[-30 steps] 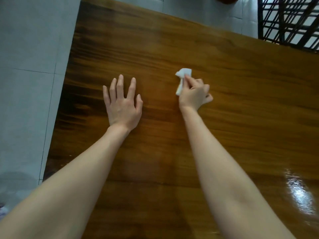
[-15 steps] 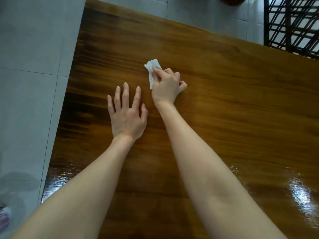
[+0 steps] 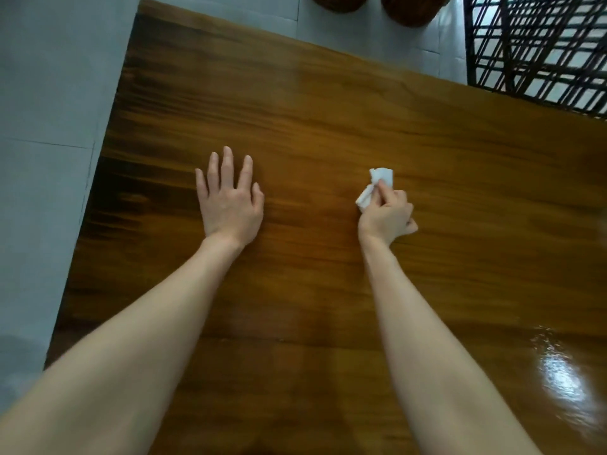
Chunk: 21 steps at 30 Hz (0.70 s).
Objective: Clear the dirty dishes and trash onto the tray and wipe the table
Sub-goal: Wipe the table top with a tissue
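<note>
A glossy brown wooden table (image 3: 328,119) fills most of the view. My left hand (image 3: 230,205) lies flat on it, palm down, fingers straight and slightly spread. To its right my right hand (image 3: 387,215) grips a crumpled white tissue (image 3: 374,187) and presses it against the tabletop. The tissue sticks out past my fingers toward the far side. No dishes, trash or tray are in view.
Grey tiled floor (image 3: 49,93) lies beyond the table's left edge and far edge. A black metal lattice chair (image 3: 538,47) stands at the far right corner. Two brown rounded objects (image 3: 377,4) sit on the floor past the far edge. Light glares off the tabletop at bottom right.
My right hand slid the tissue left toward my left hand, then back to the right and farther from it. My left hand stayed flat on the table.
</note>
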{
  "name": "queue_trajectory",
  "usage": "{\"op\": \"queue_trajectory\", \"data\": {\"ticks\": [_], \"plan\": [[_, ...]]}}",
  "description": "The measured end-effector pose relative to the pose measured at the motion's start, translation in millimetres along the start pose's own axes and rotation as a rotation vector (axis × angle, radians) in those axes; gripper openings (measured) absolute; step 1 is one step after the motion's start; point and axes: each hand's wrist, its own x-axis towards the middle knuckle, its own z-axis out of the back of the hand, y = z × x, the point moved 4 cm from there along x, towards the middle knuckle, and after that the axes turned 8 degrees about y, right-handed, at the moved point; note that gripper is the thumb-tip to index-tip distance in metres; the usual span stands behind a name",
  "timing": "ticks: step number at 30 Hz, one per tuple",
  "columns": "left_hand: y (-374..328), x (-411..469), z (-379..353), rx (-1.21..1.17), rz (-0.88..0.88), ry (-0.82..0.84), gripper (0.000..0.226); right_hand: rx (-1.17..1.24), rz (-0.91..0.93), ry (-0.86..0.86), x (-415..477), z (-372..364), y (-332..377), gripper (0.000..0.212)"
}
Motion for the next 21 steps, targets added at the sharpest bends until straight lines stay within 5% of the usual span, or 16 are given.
{"op": "queue_trajectory", "data": {"ticks": [8,21], "plan": [[-108.5,-59.0,-35.9,-0.048,-0.17,0.067,0.056,-0.104,0.237,0.145,-20.5,7.1,-23.3,0.026],[-169.3,-94.2,-67.7,0.008,-0.054,0.017,0.059,0.023,-0.063,-0.05,74.7,138.8,-163.2,0.025]]}}
